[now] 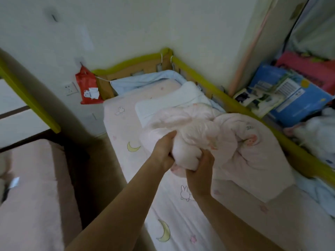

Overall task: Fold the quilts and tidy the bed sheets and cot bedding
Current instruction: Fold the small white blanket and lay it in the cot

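Note:
A crumpled pale pink cot quilt (244, 142) lies bunched on the cot's pink sheet (168, 211), which is printed with moons and rabbits. My left hand (163, 151) grips a bunched end of the quilt from the left. My right hand (199, 171) grips the same bunch from below and the right. A white pillow (163, 104) lies behind the quilt toward the head of the cot. Light blue padding (145, 80) lines the cot's head end.
The cot's wooden frame has a yellow-green rail (226, 98) along the right and far sides. A red bag (87, 86) hangs at the head corner. Blue boxes (297, 98) and clutter sit beyond the right rail. A pink bed (32, 196) stands at left across a dark gap.

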Demonstrator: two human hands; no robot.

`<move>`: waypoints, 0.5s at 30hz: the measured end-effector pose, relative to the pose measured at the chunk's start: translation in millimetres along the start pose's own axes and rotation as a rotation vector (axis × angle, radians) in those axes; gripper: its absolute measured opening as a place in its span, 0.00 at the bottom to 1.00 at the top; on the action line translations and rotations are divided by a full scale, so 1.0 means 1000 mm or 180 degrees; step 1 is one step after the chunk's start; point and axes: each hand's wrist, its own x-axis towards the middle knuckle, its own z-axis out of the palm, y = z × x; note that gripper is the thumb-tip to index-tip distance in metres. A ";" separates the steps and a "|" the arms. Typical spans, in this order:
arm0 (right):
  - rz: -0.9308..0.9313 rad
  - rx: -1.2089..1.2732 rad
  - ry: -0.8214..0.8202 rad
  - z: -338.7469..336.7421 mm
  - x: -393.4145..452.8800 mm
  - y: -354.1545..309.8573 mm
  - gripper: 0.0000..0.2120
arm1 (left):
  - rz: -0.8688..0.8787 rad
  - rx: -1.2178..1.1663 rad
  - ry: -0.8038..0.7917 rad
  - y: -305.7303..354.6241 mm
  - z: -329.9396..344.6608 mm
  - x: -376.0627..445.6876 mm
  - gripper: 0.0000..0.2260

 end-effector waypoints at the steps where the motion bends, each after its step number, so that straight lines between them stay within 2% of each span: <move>1: 0.0090 0.0098 0.0028 -0.008 0.014 -0.014 0.18 | 0.0206 0.0085 0.0027 0.014 0.010 -0.006 0.16; 3: 0.0014 0.0077 0.0098 -0.033 0.044 -0.063 0.13 | 0.0541 0.0013 -0.0094 0.052 0.032 -0.028 0.15; 5: -0.0269 -0.0144 0.0171 -0.055 0.073 -0.106 0.12 | 0.0981 -0.0050 -0.0299 0.080 0.045 -0.041 0.19; 8: -0.0722 -0.0507 0.0560 -0.099 0.103 -0.185 0.11 | 0.2402 0.1477 -0.0485 0.113 0.056 -0.069 0.22; 9: -0.0851 -0.0605 0.0659 -0.115 0.108 -0.208 0.08 | 0.2714 0.2066 -0.0602 0.118 0.060 -0.075 0.28; 11: -0.1089 -0.0899 0.0764 -0.145 0.106 -0.247 0.07 | 0.2880 0.2724 -0.0856 0.125 0.071 -0.091 0.40; 13: -0.1357 -0.1181 0.0809 -0.166 0.097 -0.272 0.10 | 0.3085 0.3043 -0.0668 0.122 0.088 -0.108 0.48; 15: -0.1535 -0.1354 0.0999 -0.184 0.081 -0.293 0.08 | 0.3396 0.3170 -0.0205 0.117 0.106 -0.125 0.48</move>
